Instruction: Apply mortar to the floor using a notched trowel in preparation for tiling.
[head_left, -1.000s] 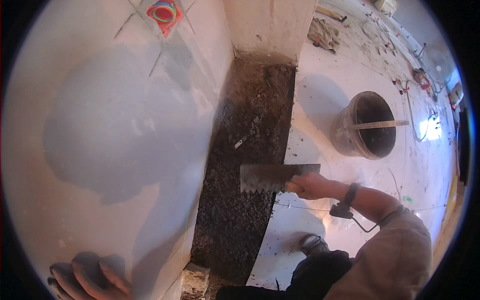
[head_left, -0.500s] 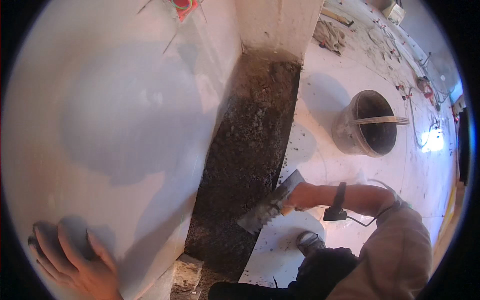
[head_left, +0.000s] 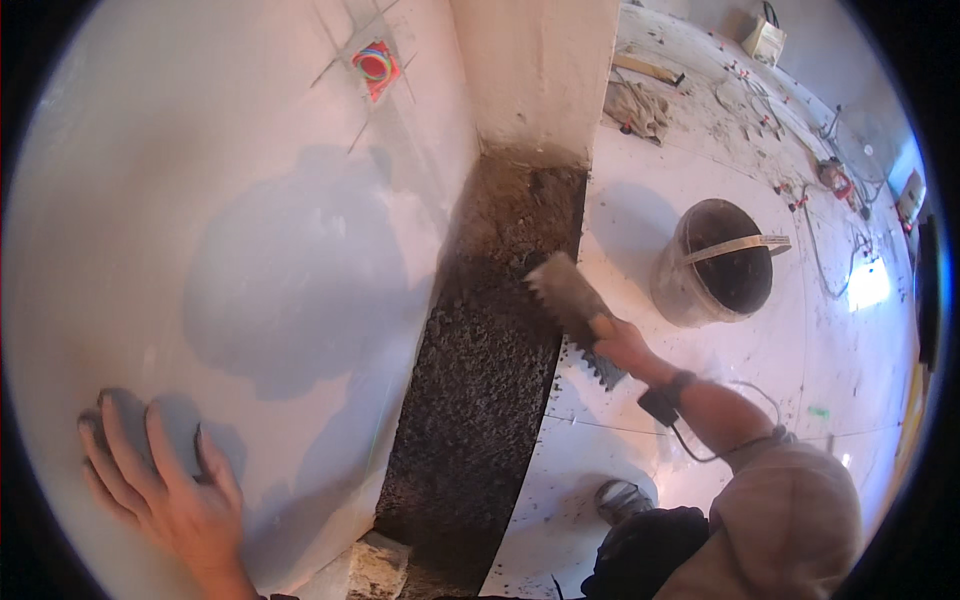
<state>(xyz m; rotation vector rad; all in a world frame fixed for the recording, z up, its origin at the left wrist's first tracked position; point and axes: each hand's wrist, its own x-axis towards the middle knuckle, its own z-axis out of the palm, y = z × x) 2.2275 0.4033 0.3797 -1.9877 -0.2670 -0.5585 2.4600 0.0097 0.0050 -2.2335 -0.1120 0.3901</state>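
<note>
My right hand (head_left: 625, 350) is closed round the handle of a notched trowel (head_left: 573, 296), its toothed blade dirty with grey-brown material. The blade stands over the right edge of a dark, rough floor strip (head_left: 470, 400), towards its far part. Whether it touches the strip is not clear. My left hand (head_left: 175, 500) lies against the pale wall (head_left: 290, 440) on the left, fingers spread and nothing in it. A band with a small dark box (head_left: 660, 402) and a cable sits on my right wrist.
A dirty bucket (head_left: 705, 270) with its handle across the opening stands right of the strip, on large pale floor tiles (head_left: 640, 150). Beyond lie a crumpled cloth (head_left: 637, 110) and cables. A red socket box (head_left: 376, 68) with coiled wires is set in the wall. My shoe (head_left: 622, 500) is near.
The trowel in my right hand has moved farther off along the strip and turned, its toothed edge now showing. My left hand stays flat on the wall. The view has shifted a little.
</note>
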